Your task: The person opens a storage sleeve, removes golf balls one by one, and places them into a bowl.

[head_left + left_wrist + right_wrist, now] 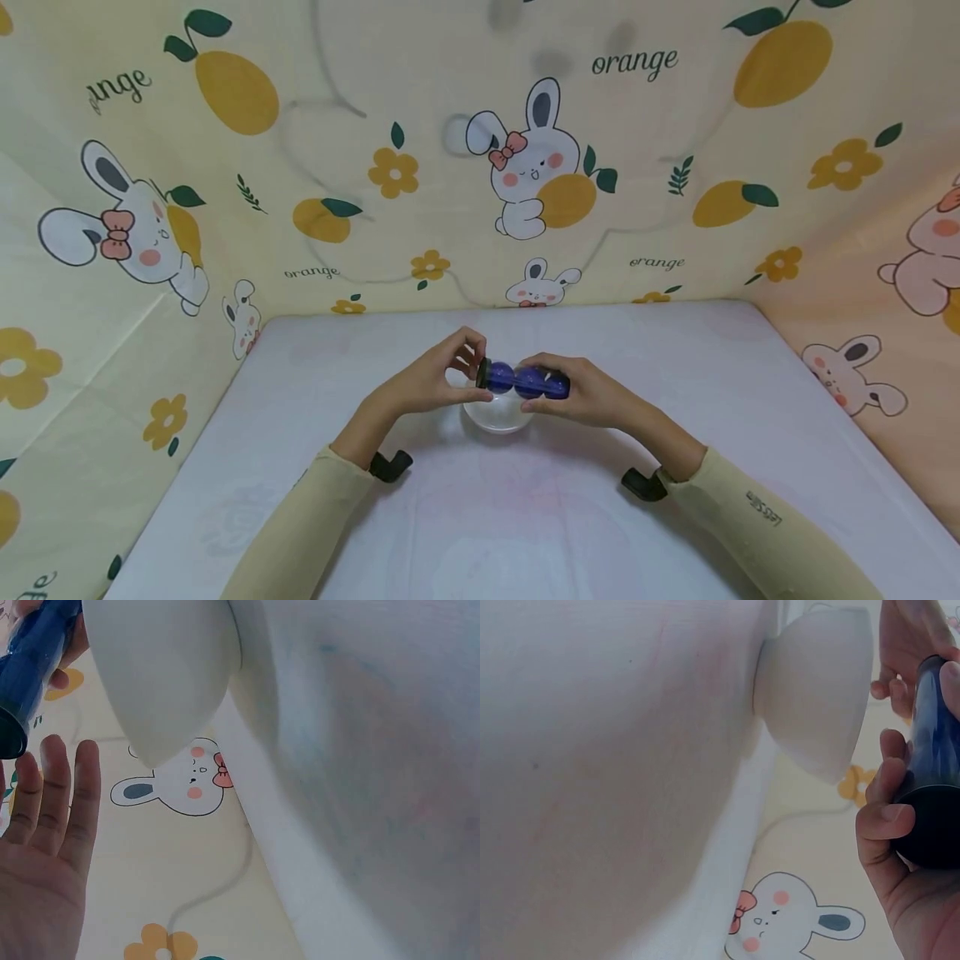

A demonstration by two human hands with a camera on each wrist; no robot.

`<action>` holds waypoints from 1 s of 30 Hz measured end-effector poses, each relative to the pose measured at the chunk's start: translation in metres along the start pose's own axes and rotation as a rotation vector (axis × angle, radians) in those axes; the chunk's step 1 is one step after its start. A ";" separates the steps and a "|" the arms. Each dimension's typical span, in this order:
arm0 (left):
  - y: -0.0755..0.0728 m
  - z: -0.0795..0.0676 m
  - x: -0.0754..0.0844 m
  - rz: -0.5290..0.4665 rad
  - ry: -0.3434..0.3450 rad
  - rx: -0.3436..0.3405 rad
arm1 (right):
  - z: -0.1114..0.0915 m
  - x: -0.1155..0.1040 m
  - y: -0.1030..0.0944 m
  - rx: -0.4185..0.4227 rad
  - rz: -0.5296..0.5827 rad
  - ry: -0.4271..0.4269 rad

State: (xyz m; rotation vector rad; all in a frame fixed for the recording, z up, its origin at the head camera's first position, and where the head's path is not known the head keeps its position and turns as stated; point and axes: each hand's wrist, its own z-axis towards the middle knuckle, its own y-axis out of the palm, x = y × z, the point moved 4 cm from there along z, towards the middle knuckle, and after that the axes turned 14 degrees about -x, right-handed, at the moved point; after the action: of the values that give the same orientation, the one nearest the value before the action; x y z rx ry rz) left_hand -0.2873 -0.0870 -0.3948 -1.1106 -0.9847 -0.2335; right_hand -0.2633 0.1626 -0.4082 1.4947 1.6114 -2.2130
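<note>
A clear tube (530,382) with several blue balls inside lies sideways in the air between both hands, over a white bowl (498,419). My right hand (588,393) grips its right end, where a black cap (930,827) shows in the right wrist view. At the left end, thumb and fingertips of my left hand (427,379) pinch the dark rim. The left wrist view has that hand's other fingers (54,787) nearly straight, beside the blue tube (34,664). The bowl stands upright on the table; its inside is partly hidden by the tube and hands.
A white cloth covers the table (480,525). Behind it and at both sides hangs a cream curtain (450,225) printed with rabbits, oranges and flowers. Dark wrist cameras (392,467) stick out from the beige sleeves (300,525).
</note>
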 end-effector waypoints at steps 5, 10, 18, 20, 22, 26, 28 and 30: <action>-0.001 0.002 0.001 -0.014 0.015 -0.018 | 0.000 -0.001 0.001 -0.017 0.009 -0.013; 0.001 0.002 0.000 -0.030 0.013 -0.036 | 0.000 -0.001 0.004 -0.035 0.009 -0.013; 0.001 0.001 0.005 -0.010 0.021 -0.010 | 0.000 -0.002 0.004 -0.032 0.011 -0.042; 0.001 0.001 0.007 0.000 0.026 0.007 | 0.000 -0.002 0.003 -0.023 0.016 -0.031; -0.001 -0.001 0.008 0.019 0.023 0.026 | -0.001 -0.002 0.002 -0.011 0.017 -0.006; -0.002 -0.005 0.010 0.053 0.008 0.063 | -0.003 0.001 0.000 0.016 0.018 0.047; -0.001 -0.006 0.012 0.066 0.009 0.072 | -0.004 0.002 -0.001 0.033 0.018 0.056; -0.001 -0.007 0.014 0.084 0.008 0.071 | -0.004 0.003 -0.002 0.048 0.020 0.062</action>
State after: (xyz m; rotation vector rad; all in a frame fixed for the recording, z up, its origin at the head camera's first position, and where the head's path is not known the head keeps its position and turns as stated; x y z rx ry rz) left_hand -0.2757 -0.0895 -0.3847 -1.0821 -0.9301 -0.1342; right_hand -0.2630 0.1678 -0.4091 1.5999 1.5625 -2.2321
